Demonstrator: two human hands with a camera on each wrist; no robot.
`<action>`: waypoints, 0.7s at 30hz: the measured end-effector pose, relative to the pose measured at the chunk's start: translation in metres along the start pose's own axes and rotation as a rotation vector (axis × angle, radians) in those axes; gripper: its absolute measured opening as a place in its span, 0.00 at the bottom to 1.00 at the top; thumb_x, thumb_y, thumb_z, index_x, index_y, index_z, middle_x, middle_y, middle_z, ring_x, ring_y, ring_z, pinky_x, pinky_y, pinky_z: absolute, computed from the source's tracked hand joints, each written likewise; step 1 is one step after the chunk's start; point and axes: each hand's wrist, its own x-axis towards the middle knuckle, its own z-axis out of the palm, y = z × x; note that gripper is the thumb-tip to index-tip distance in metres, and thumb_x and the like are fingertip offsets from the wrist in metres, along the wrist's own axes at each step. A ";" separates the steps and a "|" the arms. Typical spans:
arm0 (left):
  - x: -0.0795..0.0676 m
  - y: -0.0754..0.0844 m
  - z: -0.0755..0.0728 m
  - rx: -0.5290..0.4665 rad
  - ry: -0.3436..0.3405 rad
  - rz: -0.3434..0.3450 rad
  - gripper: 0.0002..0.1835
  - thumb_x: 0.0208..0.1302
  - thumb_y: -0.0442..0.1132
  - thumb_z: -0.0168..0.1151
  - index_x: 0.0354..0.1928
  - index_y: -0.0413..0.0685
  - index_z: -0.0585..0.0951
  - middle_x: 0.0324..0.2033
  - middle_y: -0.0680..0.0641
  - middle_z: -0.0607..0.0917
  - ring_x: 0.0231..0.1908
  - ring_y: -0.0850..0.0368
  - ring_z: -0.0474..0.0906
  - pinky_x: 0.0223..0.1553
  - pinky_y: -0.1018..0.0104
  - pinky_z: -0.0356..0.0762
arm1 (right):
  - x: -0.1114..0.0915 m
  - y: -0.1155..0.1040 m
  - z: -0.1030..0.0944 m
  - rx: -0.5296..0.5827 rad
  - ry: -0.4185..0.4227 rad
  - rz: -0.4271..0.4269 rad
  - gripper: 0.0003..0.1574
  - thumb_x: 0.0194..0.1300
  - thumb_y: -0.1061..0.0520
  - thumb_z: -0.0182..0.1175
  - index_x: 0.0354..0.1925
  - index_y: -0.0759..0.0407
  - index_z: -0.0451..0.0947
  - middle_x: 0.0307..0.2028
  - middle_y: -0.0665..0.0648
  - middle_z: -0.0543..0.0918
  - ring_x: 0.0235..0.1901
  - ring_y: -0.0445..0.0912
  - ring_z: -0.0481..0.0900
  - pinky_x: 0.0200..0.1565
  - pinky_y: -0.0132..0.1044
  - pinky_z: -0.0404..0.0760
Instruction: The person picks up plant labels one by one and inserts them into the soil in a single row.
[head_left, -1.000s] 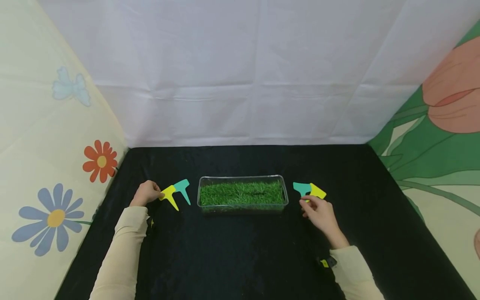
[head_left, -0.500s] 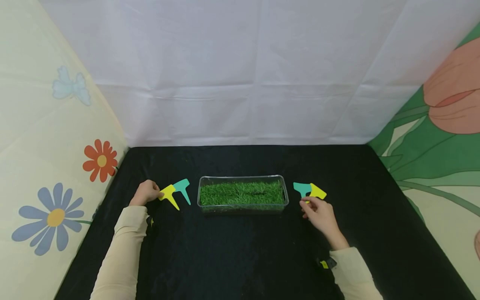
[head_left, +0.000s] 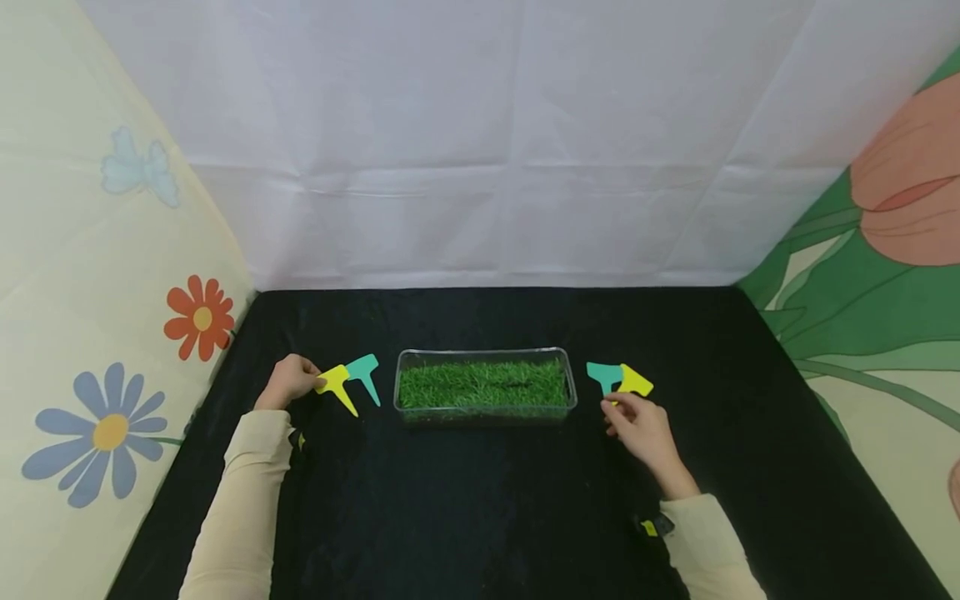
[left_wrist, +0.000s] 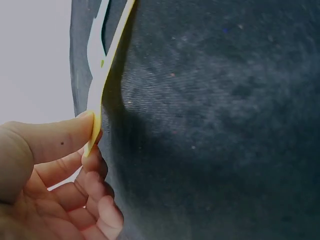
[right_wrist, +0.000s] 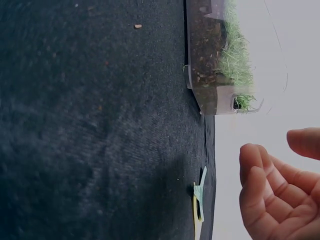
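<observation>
My left hand (head_left: 288,382) pinches the end of a yellow T-shaped plant label (head_left: 337,387) between thumb and fingers. This label (left_wrist: 102,95) overlaps a teal plant label (head_left: 364,372) lying just beyond it. Between the hands stands a clear plastic tray (head_left: 487,412) of short green grass (head_left: 483,385), with brown soil (right_wrist: 206,50) showing through its wall. At the tray's right, my right hand (head_left: 639,429) hovers by another teal label (head_left: 604,375) and a yellow label (head_left: 636,381). In the right wrist view, this hand (right_wrist: 280,192) has thumb and loosely curled fingers apart, nothing between them.
A black cloth (head_left: 465,508) covers the table, with small crumbs scattered on it. Behind stands a white cloth backdrop (head_left: 465,167). Flower-printed panels flank the table at left (head_left: 60,275) and right (head_left: 840,300).
</observation>
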 end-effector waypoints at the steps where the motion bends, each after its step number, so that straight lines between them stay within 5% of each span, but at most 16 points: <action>1: 0.000 0.000 0.000 -0.004 0.003 0.001 0.07 0.54 0.30 0.61 0.26 0.30 0.81 0.21 0.44 0.79 0.23 0.52 0.69 0.24 0.65 0.68 | 0.000 0.000 0.000 0.000 -0.001 0.000 0.18 0.65 0.56 0.55 0.45 0.71 0.75 0.26 0.61 0.81 0.21 0.45 0.79 0.24 0.31 0.75; 11: 0.000 0.001 -0.005 -0.046 0.034 0.047 0.10 0.56 0.29 0.55 0.31 0.26 0.81 0.29 0.36 0.80 0.27 0.48 0.71 0.29 0.61 0.71 | 0.000 0.002 0.001 0.005 -0.004 0.002 0.19 0.65 0.56 0.55 0.45 0.71 0.75 0.27 0.60 0.81 0.21 0.43 0.79 0.24 0.31 0.76; 21: 0.001 0.001 -0.008 -0.100 -0.021 0.124 0.10 0.60 0.30 0.51 0.30 0.29 0.79 0.27 0.42 0.77 0.25 0.52 0.67 0.28 0.64 0.67 | -0.002 0.004 0.000 0.003 -0.001 0.000 0.18 0.65 0.56 0.54 0.46 0.71 0.75 0.28 0.61 0.81 0.21 0.45 0.79 0.25 0.31 0.76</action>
